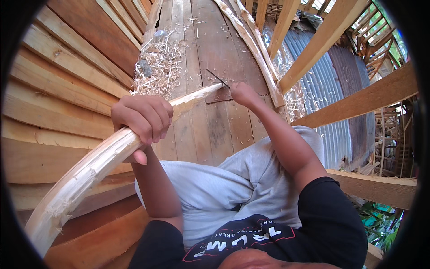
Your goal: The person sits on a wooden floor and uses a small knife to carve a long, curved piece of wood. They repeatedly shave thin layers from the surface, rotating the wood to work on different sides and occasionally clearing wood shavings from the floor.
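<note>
The left hand's (141, 116) fingers are wrapped over a pale pole (84, 175), which slants from beside the plank wall (58, 101) out above the floor (219, 127). The right hand's (243, 94) fingers are clenched on a knife (216, 76), its dark blade crossing the pole's far tip. Shavings (159, 74) heap along the floor's left edge.

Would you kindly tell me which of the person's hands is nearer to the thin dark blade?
Right. The right hand holds the thin dark blade at the far end of the pale wooden pole; the left hand is farther off, gripping the pole nearer the body.
</note>
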Demonstrator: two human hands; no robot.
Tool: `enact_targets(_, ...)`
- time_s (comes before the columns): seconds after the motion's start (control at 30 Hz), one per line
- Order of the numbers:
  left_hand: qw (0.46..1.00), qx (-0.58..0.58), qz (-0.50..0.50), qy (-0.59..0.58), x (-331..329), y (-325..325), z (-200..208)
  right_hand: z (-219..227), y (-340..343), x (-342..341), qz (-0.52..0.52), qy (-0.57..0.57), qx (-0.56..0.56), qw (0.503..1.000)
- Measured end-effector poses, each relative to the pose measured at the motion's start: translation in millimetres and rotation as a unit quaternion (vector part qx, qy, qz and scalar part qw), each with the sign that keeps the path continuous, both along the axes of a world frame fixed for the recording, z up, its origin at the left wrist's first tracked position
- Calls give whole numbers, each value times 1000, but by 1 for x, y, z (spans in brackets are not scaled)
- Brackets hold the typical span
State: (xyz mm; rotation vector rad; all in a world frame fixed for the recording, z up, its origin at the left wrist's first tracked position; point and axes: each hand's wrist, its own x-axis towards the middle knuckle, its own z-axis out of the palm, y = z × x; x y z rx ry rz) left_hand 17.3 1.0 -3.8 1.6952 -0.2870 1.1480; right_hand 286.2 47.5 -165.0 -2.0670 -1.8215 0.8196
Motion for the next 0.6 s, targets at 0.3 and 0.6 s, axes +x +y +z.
enact_targets(0.3, 994, -32, 101, -23, -4, -9, 0, 49, -15, -52, 11, 118, 95, 988)
enact_targets(0.6, 992, -38, 117, -3, -8, -11, -1, 65, -33, -66, -8, 48, 154, 987)
